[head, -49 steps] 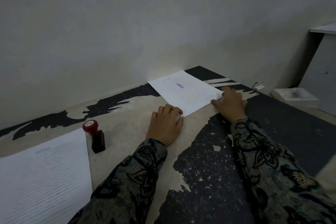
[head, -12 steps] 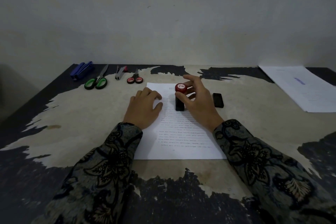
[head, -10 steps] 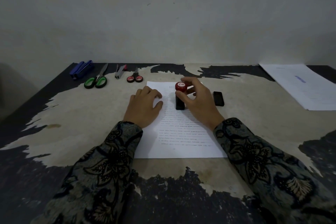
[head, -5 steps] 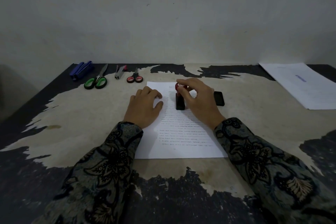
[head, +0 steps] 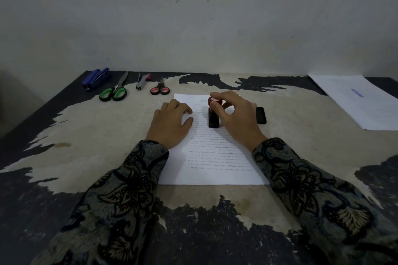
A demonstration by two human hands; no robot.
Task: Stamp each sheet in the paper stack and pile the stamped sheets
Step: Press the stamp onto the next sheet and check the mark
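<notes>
right hand (head: 234, 115) now covers stamp (head: 213, 117) knob.

This looks like a plain office or clerical desk set against a bare, pale wall (head: 193, 17). The worktop (head: 86, 135) is worn, its dark covering peeled away to a pale layer. Along its far left edge lie a blue stapler (head: 96, 78), green-handled scissors (head: 115, 90), a staple remover (head: 142, 81) and small red-handled scissors (head: 159, 89). Printed sheets (head: 215, 161) lie at the centre, with a stamped pile (head: 357, 101) at the far right corner.
</notes>
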